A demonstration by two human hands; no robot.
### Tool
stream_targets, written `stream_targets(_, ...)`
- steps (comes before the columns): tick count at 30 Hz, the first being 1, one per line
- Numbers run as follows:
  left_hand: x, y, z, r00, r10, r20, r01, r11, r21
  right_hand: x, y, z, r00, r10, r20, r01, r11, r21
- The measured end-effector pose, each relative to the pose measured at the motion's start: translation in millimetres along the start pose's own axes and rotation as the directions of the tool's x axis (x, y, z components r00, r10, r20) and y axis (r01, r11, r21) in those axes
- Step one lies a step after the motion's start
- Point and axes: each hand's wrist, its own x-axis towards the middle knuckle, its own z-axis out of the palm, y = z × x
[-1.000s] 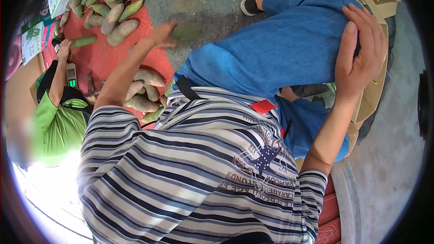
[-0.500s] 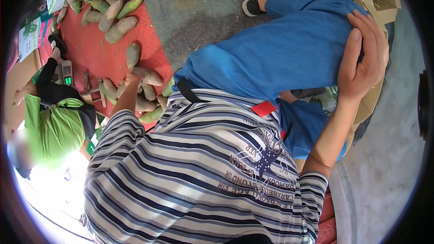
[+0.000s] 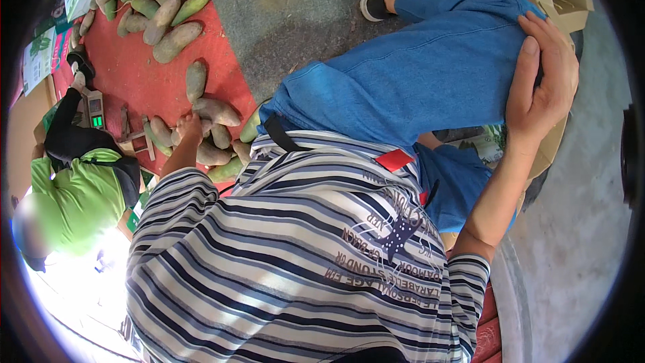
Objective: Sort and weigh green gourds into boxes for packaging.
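My left hand is low over a small group of vegetables on the red floor covering. Its short-looking fingers appear apart, with no vegetable lifted in them. Beside its fingers lies a long, greyish-green vegetable, radish-like in shape; another vegetable lies just beyond. Whether the hand touches the ones beneath it is hard to make out. My right hand rests on my bent knee in blue trousers, fingers stretched out and holding nothing.
A larger heap of similar vegetables lies at the far left. A person in a green top is at the left, near a scale with a lit green display. An open carton stands at the far right.
My left hand has drawn back slightly to the left, off the greyish-green vegetable. The person in green has shifted an arm. My right hand stays on the knee.
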Motion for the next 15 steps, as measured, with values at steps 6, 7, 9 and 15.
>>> stream_targets(6, -12.1, 4.6, -63.9, 0.947, 0.321, 0.030, -0.322, 0.947, 0.017, -2.5, 1.7, -3.4, 1.000, 0.006, -0.010, -0.006, 1.000, 0.004)
stream_targets(7, -13.2, -2.9, -68.0, 0.896, 0.440, 0.058, -0.439, 0.898, -0.034, -2.1, 0.5, -1.3, 1.000, 0.007, -0.013, -0.007, 1.000, 0.001)
stream_targets(9, -2.6, -8.9, -62.9, 0.898, 0.439, 0.021, -0.434, 0.894, -0.113, -0.4, -0.9, 4.3, 1.000, 0.005, -0.026, -0.005, 1.000, 0.010)
stream_targets(15, 14.6, 37.3, -153.3, 0.856, 0.448, -0.259, -0.515, 0.687, -0.514, -3.7, 0.7, 1.1, 0.998, 0.021, -0.055, -0.022, 1.000, -0.009)
